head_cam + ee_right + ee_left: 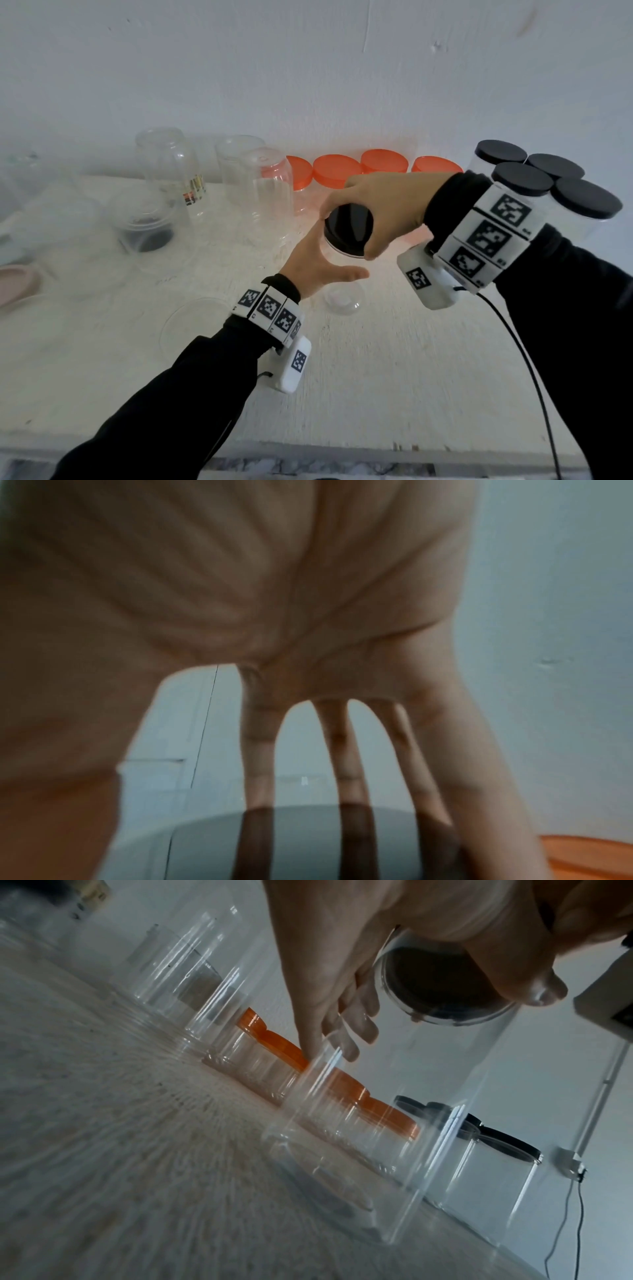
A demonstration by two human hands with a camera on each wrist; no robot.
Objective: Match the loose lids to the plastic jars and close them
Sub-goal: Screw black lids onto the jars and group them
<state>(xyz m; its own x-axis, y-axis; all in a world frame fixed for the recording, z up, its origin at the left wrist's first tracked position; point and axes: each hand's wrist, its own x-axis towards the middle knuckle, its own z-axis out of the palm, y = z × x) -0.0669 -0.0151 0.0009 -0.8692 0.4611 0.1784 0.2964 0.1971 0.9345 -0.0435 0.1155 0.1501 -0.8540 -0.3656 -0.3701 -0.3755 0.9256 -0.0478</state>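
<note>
A clear plastic jar (342, 301) stands at the middle of the white table (376, 377). A black lid (342, 222) sits on its mouth. My right hand (352, 233) comes from above and grips the lid's rim with thumb and fingers. My left hand (329, 257) holds the jar's upper wall, thumb in front and fingers behind. In the left wrist view the jar (394, 1137) shows as a clear blurred wall with the lid (441, 988) above it. In the right wrist view my fingers (260, 750) reach down over the lid (308, 840).
Orange-lidded jars (337, 169) line the wall behind. Black-lidded jars (520, 178) cluster at the right, close to my right wrist. Open clear jars (267, 192) and stacked tubs (147, 226) stand at the back left. A clear lid (195, 325) lies near my left forearm.
</note>
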